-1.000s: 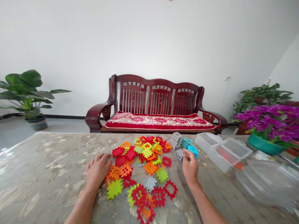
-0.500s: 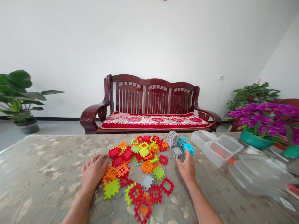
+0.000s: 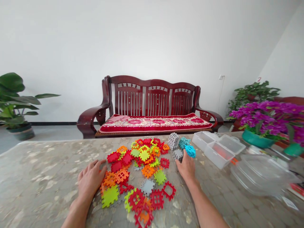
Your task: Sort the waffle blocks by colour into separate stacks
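Observation:
My left hand (image 3: 91,177) rests on the table, fingers stretched out, beside orange window-shaped puzzle tiles (image 3: 109,179) at the pile's left edge. Around them lie red, orange, lime green and grey interlocking plastic tiles, several with cut-out windows. My right hand (image 3: 187,167) is at the near side of a small grey tile stack (image 3: 178,155), thumb and index finger apart; whether they press on it I cannot tell. Just right of the index fingertip stands a bright blue tile stack (image 3: 190,151). Behind are a teal stack (image 3: 184,142) and a taller grey stack (image 3: 173,141).
A clear plastic box (image 3: 218,155) with compartments stands right of the stacks, some orange inside. Clear lids (image 3: 261,174) lie nearer. Purple flowers in a teal pot (image 3: 257,139) stand at the far right. A wooden bench (image 3: 156,95) is beyond the table (image 3: 47,177).
My right hand has shifted slightly left, its index fingertip moving from the blue stack toward the small grey one. My left hand stays beside the pile. The view has turned slightly.

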The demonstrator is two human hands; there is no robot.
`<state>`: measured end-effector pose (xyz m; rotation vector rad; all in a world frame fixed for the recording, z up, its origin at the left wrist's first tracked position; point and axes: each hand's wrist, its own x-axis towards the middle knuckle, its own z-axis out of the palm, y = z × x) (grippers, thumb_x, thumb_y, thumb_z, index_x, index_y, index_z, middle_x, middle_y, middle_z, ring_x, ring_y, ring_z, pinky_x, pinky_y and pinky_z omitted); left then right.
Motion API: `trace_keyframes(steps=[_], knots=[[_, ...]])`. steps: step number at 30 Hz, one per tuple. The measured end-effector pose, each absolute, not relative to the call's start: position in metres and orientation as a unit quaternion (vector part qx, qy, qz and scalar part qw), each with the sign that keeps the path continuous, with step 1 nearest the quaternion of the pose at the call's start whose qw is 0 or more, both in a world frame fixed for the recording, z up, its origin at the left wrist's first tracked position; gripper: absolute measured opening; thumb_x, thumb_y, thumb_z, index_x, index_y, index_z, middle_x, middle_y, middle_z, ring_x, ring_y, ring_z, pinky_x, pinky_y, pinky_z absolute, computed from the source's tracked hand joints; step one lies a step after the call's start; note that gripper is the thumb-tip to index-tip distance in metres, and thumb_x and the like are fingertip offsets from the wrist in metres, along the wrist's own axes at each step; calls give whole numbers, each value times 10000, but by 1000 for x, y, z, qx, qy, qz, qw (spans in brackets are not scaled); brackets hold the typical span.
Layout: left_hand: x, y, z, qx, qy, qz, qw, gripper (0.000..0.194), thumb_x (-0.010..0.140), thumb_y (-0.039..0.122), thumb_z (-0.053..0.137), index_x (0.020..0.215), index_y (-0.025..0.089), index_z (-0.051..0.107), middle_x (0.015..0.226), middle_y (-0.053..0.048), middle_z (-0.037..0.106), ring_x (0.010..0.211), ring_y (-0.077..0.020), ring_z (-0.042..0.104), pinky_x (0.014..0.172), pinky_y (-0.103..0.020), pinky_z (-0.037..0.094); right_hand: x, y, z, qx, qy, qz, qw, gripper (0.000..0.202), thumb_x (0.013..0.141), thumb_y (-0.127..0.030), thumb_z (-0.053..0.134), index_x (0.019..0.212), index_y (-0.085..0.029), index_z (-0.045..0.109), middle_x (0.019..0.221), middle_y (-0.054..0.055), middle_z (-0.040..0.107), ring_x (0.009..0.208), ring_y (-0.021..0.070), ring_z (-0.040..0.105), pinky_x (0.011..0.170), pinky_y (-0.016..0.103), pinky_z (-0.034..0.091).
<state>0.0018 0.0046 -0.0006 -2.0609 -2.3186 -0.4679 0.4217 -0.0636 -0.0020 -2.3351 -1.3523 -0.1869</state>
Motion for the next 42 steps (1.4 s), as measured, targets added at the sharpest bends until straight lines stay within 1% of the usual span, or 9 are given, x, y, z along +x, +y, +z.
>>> trace_keyframes(steps=[6,9,12,14,18,22,30,36,42], knots=[[0,6,-2,-658,-738,-152,-11,494,922,441,319,1280,280,621,1399,-92,550,1267,-303,518,1082,-457,350,415,-68,-10,-820,-508,-81,249,703,798,-344,594,1428,-96,405,1344,189,563,1178,337,543,995,431,414],[0,6,-3,-662,-731,-163,-10,490,920,434,326,1278,278,622,1396,-99,553,1266,-310,517,1078,-477,355,421,-72,-12,-786,-515,-104,325,673,776,-352,575,1391,-111,445,1281,165,605,1147,328,551,982,438,421],[0,7,-2,-662,-731,-165,-11,488,920,437,333,1275,274,625,1390,-100,561,1263,-311,520,1075,-483,362,443,-76,-11,-762,-474,-136,418,605,750,-297,517,1333,-136,488,1191,134,646,1093,298,573,979,431,420],[0,6,-2,-661,-732,-164,-11,490,921,444,333,1274,273,627,1386,-98,566,1262,-310,522,1076,-480,365,464,-78,-11,-770,-432,-150,445,603,716,-273,501,1299,-124,507,1187,148,644,1092,300,575,989,434,409],[1,5,0,-658,-736,-156,-10,485,921,441,339,1272,277,631,1387,-90,568,1260,-305,526,1072,-475,375,502,-80,-16,-828,-385,-90,398,698,691,-339,574,1340,-100,482,1245,178,629,1140,336,573,1010,440,397],[1,5,1,-657,-739,-150,-10,484,922,436,342,1279,275,627,1398,-89,558,1257,-304,527,1073,-475,375,517,-77,-21,-856,-387,-17,342,798,700,-378,628,1425,-138,396,1267,129,642,1139,315,598,990,407,421],[0,7,-2,-661,-733,-162,-4,477,918,433,348,1259,274,641,1380,-98,571,1239,-309,539,1062,-487,385,510,-72,-8,-880,-391,-11,269,736,785,-421,599,1444,-173,388,1245,95,666,1148,326,591,956,429,438],[-1,7,-3,-661,-731,-169,-2,481,913,442,354,1260,273,641,1364,-99,581,1229,-314,543,1060,-488,384,506,-73,-4,-886,-384,-3,259,739,777,-437,598,1439,-172,405,1252,91,664,1162,334,577,964,433,429],[-1,6,-3,-658,-735,-163,-12,494,919,455,330,1274,281,627,1388,-92,562,1236,-308,534,1065,-482,373,505,-61,-4,-871,-380,-23,309,899,696,-525,666,1451,-136,372,1348,149,589,1197,361,554,970,438,426]])
